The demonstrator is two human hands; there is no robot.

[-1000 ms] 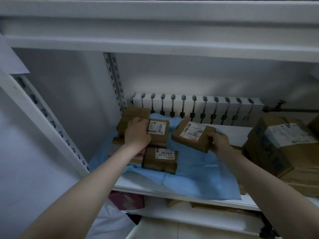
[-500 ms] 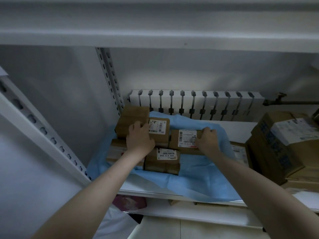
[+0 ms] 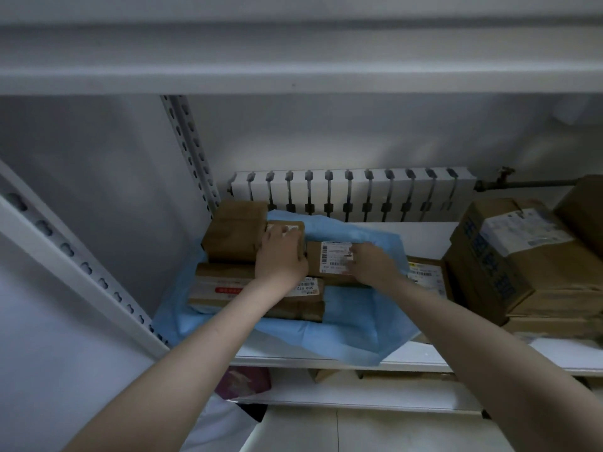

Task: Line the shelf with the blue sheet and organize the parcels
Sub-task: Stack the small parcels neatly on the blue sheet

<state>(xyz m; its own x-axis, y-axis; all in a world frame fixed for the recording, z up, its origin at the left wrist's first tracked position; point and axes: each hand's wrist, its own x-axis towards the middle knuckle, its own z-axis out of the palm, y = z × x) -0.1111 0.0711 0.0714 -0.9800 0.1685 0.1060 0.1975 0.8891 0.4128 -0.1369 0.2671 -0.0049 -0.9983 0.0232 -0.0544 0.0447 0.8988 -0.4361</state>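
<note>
A pale wall fills the left, crossed by a slotted front post [image 3: 81, 265]; a rear post [image 3: 192, 151] rises to the upper shelf [image 3: 293, 76]. The white shelf [image 3: 424, 234] carries the blue sheet [image 3: 359, 321] over its left part, rumpled, its front edge hanging past the lip. On the sheet stands a tight block of brown parcels: a plain parcel [image 3: 233, 234] in the back corner, a red-marked parcel [image 3: 225, 288] in front of it. The left hand [image 3: 282, 256] rests released, fingers flat, on a small labelled parcel [image 3: 298, 227] beside the plain one. The right hand [image 3: 372, 264] lies likewise flat and unclenched on a barcode parcel [image 3: 331, 259], which touches the block's right side on the sheet. A radiator [image 3: 359, 190] lines the back wall. Right of the sheet, on bare shelf, a yellow-tagged parcel [image 3: 425, 272] lies against large cartons [image 3: 538, 265]. Below show a lower shelf [image 3: 375, 394] and floor tiles [image 3: 391, 432].
</note>
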